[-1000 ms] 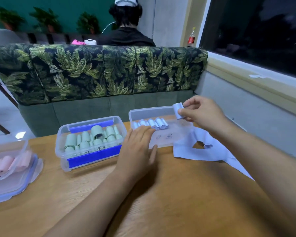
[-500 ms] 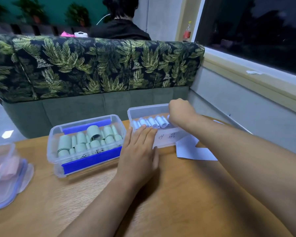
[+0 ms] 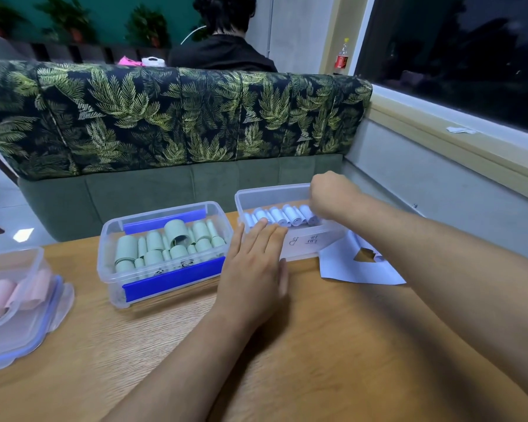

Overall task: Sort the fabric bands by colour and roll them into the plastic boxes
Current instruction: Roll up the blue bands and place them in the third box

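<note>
Hands meet at a clear plastic box (image 3: 272, 190) of pale blue fabric rolls (image 3: 282, 215) on a wooden table (image 3: 317, 345). The left hand (image 3: 253, 263) lies flat, fingers straight, against the box's near wall, its fingertips touching the leftmost rolls. The right hand (image 3: 326, 193) reaches in over the right end with its back to the camera. Its fingers curl down out of sight, so whether they grasp a roll cannot be told.

The blue rolls lie in one row running left to right along the near wall, each with its end facing the person. The right hand sits at the row's right end, where any further roll would likely go. A loose pale blue fabric band (image 3: 342, 266) lies flat on the table just right of the box, under the right forearm. It is nearer that hand than the left, so it looks like the right hand's to fetch.

Left of the blue box stands a clear box with blue clips (image 3: 113, 284) holding pale green rolls (image 3: 177, 236). At the table's left edge, a third clear box (image 3: 40, 254) holds pink rolls (image 3: 0, 295).
</note>
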Tool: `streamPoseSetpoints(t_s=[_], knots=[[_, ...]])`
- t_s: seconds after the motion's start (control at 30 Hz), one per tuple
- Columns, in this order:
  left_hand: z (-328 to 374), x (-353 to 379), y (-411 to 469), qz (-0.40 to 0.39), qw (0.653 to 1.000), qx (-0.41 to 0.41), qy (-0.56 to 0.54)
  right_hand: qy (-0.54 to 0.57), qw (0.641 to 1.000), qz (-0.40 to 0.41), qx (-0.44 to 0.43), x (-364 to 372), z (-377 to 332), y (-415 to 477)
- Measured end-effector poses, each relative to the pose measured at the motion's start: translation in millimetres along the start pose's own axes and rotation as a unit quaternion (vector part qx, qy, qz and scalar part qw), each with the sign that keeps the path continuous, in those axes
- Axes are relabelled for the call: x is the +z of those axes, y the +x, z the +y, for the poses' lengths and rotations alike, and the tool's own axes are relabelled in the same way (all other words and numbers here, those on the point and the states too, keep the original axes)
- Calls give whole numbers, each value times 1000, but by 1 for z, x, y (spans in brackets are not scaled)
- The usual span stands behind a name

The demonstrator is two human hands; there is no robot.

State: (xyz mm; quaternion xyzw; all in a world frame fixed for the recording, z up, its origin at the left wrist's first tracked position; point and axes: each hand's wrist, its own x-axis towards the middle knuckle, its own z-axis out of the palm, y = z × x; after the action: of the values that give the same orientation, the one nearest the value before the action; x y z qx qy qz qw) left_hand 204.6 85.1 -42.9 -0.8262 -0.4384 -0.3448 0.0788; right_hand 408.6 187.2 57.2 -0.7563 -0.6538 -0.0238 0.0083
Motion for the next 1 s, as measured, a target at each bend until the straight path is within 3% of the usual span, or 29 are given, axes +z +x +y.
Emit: streamPoseSetpoints(t_s=[0.13,0.33,0.53,0.73,1.0], knots=[[-1,-2,-2,-17,1000,8,7,59,997,44,-1,-9,21,-13],[3,-4,-5,28,996,77,-37,112,989,92,-16,-21,67,-77],[15,-10,-17,14,987,141,-75,158,987,37,0,-2,111,-136],[16,-25,-30,-4,990,122,-72,194,981,3,-9,43,69,-164],[17,-65,-80,-44,993,40,-102,217,971,88,49,76,0,-161]])
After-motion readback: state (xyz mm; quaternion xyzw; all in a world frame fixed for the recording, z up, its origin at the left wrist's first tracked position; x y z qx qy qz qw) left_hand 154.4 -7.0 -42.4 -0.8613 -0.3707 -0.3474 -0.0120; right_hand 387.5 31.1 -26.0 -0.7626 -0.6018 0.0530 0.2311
